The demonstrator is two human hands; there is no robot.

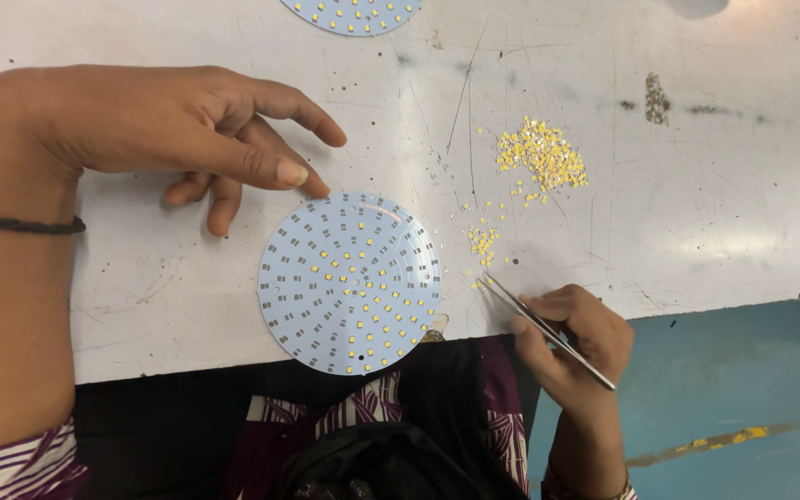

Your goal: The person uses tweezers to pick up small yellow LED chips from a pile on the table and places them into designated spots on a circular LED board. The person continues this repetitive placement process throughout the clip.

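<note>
A round pale-blue circuit board (pixel 349 282) lies on the white table near its front edge, partly filled with small yellow square chips. My left hand (pixel 187 130) rests on the table just above and left of the board, its fingertips touching the board's upper edge. My right hand (pixel 571 338) grips metal tweezers (pixel 543 329), whose tips point up-left at the table beside a few scattered chips (pixel 483 239), to the right of the board. A larger heap of yellow chips (pixel 541 153) lies further back on the right.
A second round blue board (pixel 352 13) shows partly at the top edge. The scratched white table (pixel 696 213) ends near my lap; a blue floor (pixel 743 389) lies to the right. A dark thread band circles my left wrist (pixel 20 223).
</note>
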